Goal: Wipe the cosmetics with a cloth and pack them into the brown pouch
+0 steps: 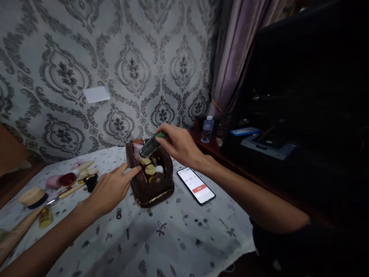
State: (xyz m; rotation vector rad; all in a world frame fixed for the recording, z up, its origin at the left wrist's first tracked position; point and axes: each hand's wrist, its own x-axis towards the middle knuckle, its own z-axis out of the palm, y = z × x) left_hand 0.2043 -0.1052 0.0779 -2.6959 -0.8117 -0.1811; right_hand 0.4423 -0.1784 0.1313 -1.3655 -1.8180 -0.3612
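Observation:
A dark brown zip bag [154, 192] stands open on the patterned cloth, with gold-capped items [150, 169] and a round white piece [159, 169] inside. My right hand [178, 144] is closed around one end of a dark, greenish bottle [150, 147], which is tilted over the bag's opening. At the bag's left side, my left hand [112, 186] has its fingers apart, the index fingertip touching the rim. It holds nothing.
A lit phone [197, 186] lies right of the bag. Cosmetics, including a round jar [33, 197], a gold-capped bottle [45, 216] and brushes, lie at left. A clear water bottle [207, 130] stands behind on a dark ledge near the curtain.

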